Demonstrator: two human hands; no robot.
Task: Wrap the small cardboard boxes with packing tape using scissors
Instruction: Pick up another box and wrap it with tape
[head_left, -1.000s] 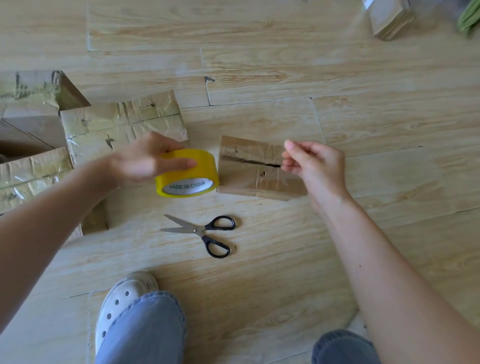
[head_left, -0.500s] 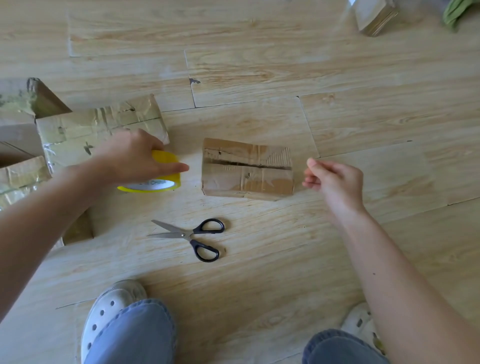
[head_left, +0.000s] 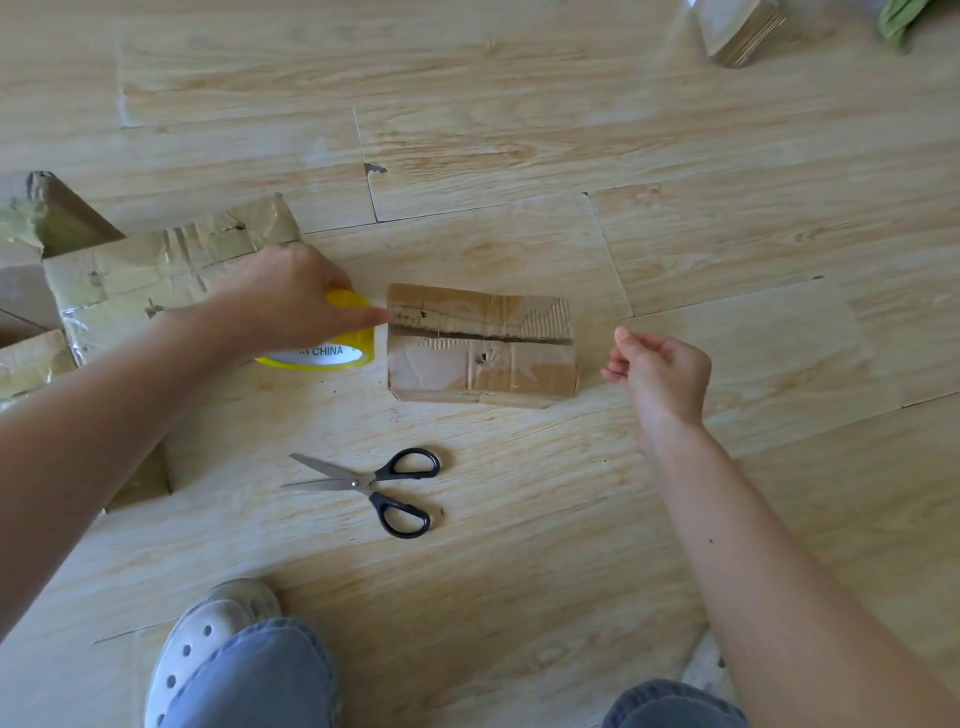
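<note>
A small cardboard box (head_left: 480, 345) lies flat on the wooden floor, its top seam split. My left hand (head_left: 283, 299) grips a yellow roll of packing tape (head_left: 332, 353) just left of the box, the index finger reaching the box's left edge. My right hand (head_left: 657, 371) hovers right of the box and pinches the free end of a clear tape strip (head_left: 597, 332) stretched over the box; the strip is barely visible. Black-handled scissors (head_left: 374, 486) lie open on the floor in front of the box.
Larger taped cardboard boxes (head_left: 156, 270) sit at the left edge. Another small box (head_left: 737, 28) and something green (head_left: 898, 18) lie at the far right. My white shoe (head_left: 208, 644) and jeans-clad knees are at the bottom.
The tape roll has gone down to the floor at the box's left edge. My right hand has drawn away to the right, past the box, stretching the tape out.
</note>
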